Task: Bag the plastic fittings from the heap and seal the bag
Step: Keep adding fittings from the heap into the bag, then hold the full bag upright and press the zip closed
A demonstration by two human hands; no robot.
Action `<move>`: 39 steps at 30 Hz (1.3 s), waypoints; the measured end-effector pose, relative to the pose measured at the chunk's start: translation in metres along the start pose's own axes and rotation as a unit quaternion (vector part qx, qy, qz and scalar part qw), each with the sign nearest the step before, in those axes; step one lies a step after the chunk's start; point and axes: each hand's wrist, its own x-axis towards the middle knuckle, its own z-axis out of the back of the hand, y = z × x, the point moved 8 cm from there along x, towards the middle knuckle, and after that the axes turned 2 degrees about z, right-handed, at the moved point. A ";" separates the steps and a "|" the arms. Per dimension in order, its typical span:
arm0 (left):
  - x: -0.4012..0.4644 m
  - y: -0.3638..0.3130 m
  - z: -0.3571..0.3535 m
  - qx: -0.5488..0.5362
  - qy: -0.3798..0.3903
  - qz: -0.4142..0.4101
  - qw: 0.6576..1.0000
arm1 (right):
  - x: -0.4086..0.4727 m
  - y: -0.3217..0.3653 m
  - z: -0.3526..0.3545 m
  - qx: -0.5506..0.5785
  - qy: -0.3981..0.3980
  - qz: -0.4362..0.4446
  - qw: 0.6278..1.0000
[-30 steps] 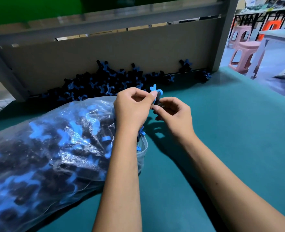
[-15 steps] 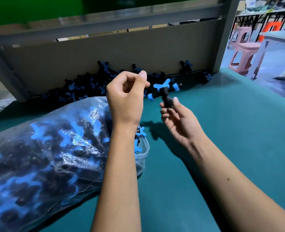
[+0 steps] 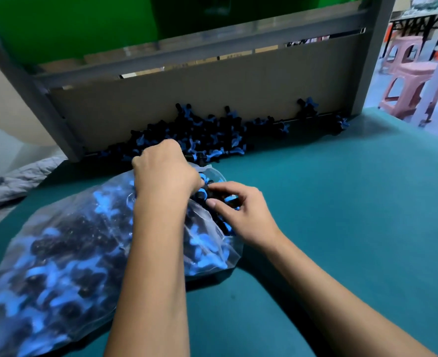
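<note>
A clear plastic bag (image 3: 68,243), stuffed with black-and-blue plastic fittings, lies on the teal table (image 3: 354,207) at the left, its mouth toward the middle. The heap of loose fittings (image 3: 202,135) is piled against the cardboard back panel behind it. My left hand (image 3: 166,173) grips the upper edge of the bag's mouth, fingers curled and hidden behind the hand. My right hand (image 3: 241,212) pinches a fitting (image 3: 203,195) right at the mouth, touching the fittings inside.
A grey metal frame (image 3: 45,109) with a cardboard panel (image 3: 212,94) closes off the table's back. Single fittings (image 3: 308,106) lie along the panel to the right. Pink stools (image 3: 408,81) stand past the table's right edge. Grey cloth (image 3: 19,176) lies at the far left.
Both hands came down from in front of the heap to the bag's mouth. The right hand brought its fitting along, and the left hand took hold of the bag's edge.
</note>
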 end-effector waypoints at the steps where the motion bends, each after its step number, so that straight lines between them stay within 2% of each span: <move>1: 0.001 0.000 0.001 0.013 0.018 -0.007 1.000 | -0.001 0.003 0.000 -0.047 -0.005 0.013 0.999; 4: -0.001 -0.003 0.006 0.058 0.045 -0.021 0.997 | -0.002 0.004 -0.004 -0.120 0.008 0.007 0.993; 7: 0.001 -0.003 0.004 0.142 0.104 -0.039 0.984 | -0.009 -0.006 -0.016 -0.132 0.065 -0.033 0.989; 9: 0.006 -0.005 0.004 0.149 0.133 -0.061 0.978 | -0.013 -0.009 -0.020 -0.126 0.091 -0.045 0.987; 10: 0.010 -0.008 0.003 0.114 0.128 -0.072 0.983 | -0.014 -0.010 -0.020 -0.121 0.098 -0.048 0.987; 12: 0.014 -0.015 0.007 -0.035 0.073 -0.078 0.994 | -0.014 -0.009 -0.020 -0.121 0.107 -0.050 0.986; 14: 0.012 -0.020 0.009 -0.204 -0.005 -0.075 0.976 | -0.015 -0.007 -0.022 -0.126 0.111 -0.052 0.984; 16: 0.009 -0.022 0.007 -0.345 -0.043 -0.068 0.935 | -0.015 -0.003 -0.023 -0.126 0.110 -0.051 0.985; 19: 0.008 -0.024 0.013 -0.535 -0.067 -0.051 0.841 | -0.006 0.014 -0.014 -0.128 0.110 -0.025 0.985; 21: 0.009 -0.028 0.027 -0.620 -0.079 -0.058 0.778 | 0.004 0.033 0.001 -0.126 0.101 -0.006 0.987; 24: 0.013 -0.041 0.065 -0.693 -0.103 -0.070 0.710 | 0.025 0.081 0.032 -0.143 0.094 0.044 0.984; 27: 0.022 -0.047 0.118 -0.740 -0.156 -0.074 0.650 | 0.053 0.156 0.061 -0.203 0.102 0.149 0.962; 29: 0.027 -0.042 0.153 -0.787 -0.191 -0.059 0.584 | 0.077 0.207 0.081 -0.244 0.081 0.185 0.948; 31: 0.027 -0.026 0.175 -0.830 -0.242 -0.021 0.502 | 0.096 0.262 0.097 -0.272 0.031 0.237 0.932; 32: 0.024 -0.016 0.181 -0.833 -0.276 0.006 0.479 | 0.103 0.288 0.103 -0.296 -0.003 0.279 0.914; 34: 0.009 -0.003 0.182 -0.814 -0.336 0.059 0.469 | 0.110 0.329 0.109 -0.369 -0.062 0.345 0.861; 36: -0.005 -0.001 0.168 -0.809 -0.352 0.084 0.462 | 0.110 0.341 0.108 -0.422 -0.076 0.352 0.832; 39: -0.026 -0.008 0.146 -0.816 -0.338 0.080 0.462 | 0.089 0.308 0.105 -0.416 -0.052 0.269 0.867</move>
